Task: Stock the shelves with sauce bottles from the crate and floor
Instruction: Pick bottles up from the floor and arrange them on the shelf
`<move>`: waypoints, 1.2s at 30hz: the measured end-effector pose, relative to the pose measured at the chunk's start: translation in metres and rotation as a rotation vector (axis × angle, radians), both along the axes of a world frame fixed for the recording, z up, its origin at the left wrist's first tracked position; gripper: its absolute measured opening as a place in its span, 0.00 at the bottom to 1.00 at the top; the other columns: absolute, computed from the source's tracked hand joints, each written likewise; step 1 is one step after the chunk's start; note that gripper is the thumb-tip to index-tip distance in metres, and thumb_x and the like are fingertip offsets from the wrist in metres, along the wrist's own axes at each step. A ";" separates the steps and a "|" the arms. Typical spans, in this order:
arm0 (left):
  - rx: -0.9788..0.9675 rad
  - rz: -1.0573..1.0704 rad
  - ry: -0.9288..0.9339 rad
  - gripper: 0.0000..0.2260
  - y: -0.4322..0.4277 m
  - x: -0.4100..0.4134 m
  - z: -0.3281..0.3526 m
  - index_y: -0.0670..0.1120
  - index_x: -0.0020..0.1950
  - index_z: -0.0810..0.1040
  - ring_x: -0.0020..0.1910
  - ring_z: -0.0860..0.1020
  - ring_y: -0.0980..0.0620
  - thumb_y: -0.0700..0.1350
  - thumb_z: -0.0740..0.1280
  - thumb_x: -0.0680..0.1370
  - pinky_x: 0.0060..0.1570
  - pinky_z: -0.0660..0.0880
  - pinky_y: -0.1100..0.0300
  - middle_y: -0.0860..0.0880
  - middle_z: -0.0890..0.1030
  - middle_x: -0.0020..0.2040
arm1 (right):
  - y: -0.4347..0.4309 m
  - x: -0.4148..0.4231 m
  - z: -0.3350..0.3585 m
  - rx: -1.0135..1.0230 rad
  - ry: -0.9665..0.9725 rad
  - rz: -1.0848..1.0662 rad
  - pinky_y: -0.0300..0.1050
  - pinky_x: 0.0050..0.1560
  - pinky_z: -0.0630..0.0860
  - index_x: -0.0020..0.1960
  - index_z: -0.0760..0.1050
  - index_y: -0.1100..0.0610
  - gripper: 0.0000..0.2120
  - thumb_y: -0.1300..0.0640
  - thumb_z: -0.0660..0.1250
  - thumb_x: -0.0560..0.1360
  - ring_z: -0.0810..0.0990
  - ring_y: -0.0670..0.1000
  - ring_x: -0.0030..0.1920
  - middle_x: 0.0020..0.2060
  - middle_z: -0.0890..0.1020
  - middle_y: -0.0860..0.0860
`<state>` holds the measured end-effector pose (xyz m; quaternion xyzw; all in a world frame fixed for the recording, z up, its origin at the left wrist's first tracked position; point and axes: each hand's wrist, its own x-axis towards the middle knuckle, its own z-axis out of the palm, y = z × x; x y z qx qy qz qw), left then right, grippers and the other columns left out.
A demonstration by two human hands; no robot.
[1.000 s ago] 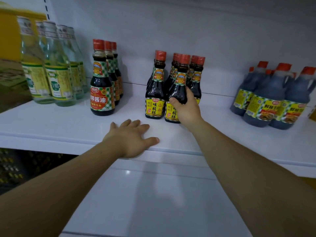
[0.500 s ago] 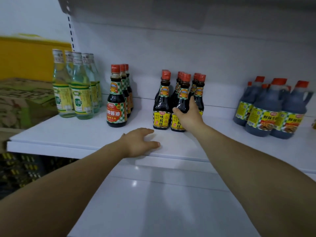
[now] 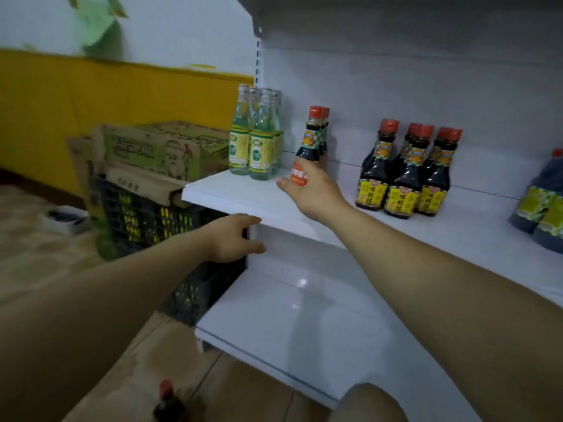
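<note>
single head-worn view, close to the white shelf (image 3: 231, 194), down and leftward (wide-angle, blurred at left)

Before you, a white shelf (image 3: 243, 196) carries dark sauce bottles (image 3: 402, 175) with red caps and yellow labels, and pale green bottles (image 3: 259, 138) with yellow-green labels. The crate (image 3: 146, 214) is black; the wall band (image 3: 122, 92) behind is yellow.

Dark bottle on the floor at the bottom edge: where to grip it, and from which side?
Round the neck of the bottle, just under its red cap, coming from above: though blurred, it seems to stand upright, cap uppermost and unblocked.
</note>
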<state>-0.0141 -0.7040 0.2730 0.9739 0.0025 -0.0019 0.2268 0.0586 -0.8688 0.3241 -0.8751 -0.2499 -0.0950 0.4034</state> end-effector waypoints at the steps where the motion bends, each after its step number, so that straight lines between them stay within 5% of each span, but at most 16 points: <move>1: 0.008 0.043 0.031 0.34 0.010 -0.016 -0.009 0.49 0.77 0.58 0.74 0.62 0.49 0.56 0.67 0.75 0.70 0.60 0.58 0.49 0.58 0.77 | 0.015 -0.010 -0.007 -0.025 0.016 0.047 0.47 0.71 0.64 0.77 0.59 0.52 0.34 0.42 0.66 0.77 0.65 0.53 0.73 0.75 0.65 0.51; 16: -0.240 0.554 0.434 0.36 0.141 -0.186 -0.208 0.52 0.78 0.53 0.76 0.58 0.47 0.60 0.65 0.76 0.72 0.60 0.52 0.48 0.56 0.78 | 0.191 -0.104 -0.184 -0.391 0.381 0.442 0.56 0.70 0.66 0.78 0.55 0.48 0.33 0.42 0.63 0.78 0.62 0.56 0.74 0.77 0.60 0.49; 20: -0.224 0.568 0.526 0.35 0.159 -0.182 -0.257 0.52 0.78 0.53 0.76 0.58 0.47 0.61 0.64 0.75 0.72 0.60 0.52 0.49 0.56 0.78 | 0.213 -0.095 -0.240 -0.492 0.486 0.477 0.55 0.67 0.69 0.78 0.55 0.48 0.33 0.42 0.63 0.78 0.67 0.57 0.71 0.76 0.61 0.50; 24: -0.204 0.555 0.611 0.34 0.171 -0.161 -0.305 0.54 0.77 0.54 0.75 0.59 0.47 0.63 0.62 0.76 0.71 0.62 0.51 0.49 0.59 0.77 | 0.228 -0.077 -0.299 -0.616 0.563 0.484 0.49 0.71 0.63 0.78 0.55 0.51 0.35 0.40 0.63 0.77 0.62 0.54 0.74 0.77 0.61 0.50; 30: -0.356 0.536 0.713 0.31 0.183 -0.112 -0.371 0.49 0.78 0.54 0.75 0.59 0.46 0.55 0.63 0.79 0.70 0.59 0.55 0.46 0.58 0.77 | 0.240 -0.046 -0.385 -0.748 0.687 0.471 0.41 0.62 0.65 0.78 0.57 0.53 0.32 0.44 0.63 0.79 0.66 0.54 0.71 0.74 0.65 0.52; 36: -0.410 0.494 0.796 0.27 0.192 -0.073 -0.426 0.47 0.76 0.59 0.71 0.65 0.45 0.47 0.64 0.78 0.67 0.63 0.55 0.44 0.64 0.74 | 0.251 -0.035 -0.470 -0.762 0.862 0.479 0.50 0.68 0.68 0.78 0.55 0.48 0.35 0.53 0.69 0.76 0.67 0.56 0.71 0.74 0.65 0.52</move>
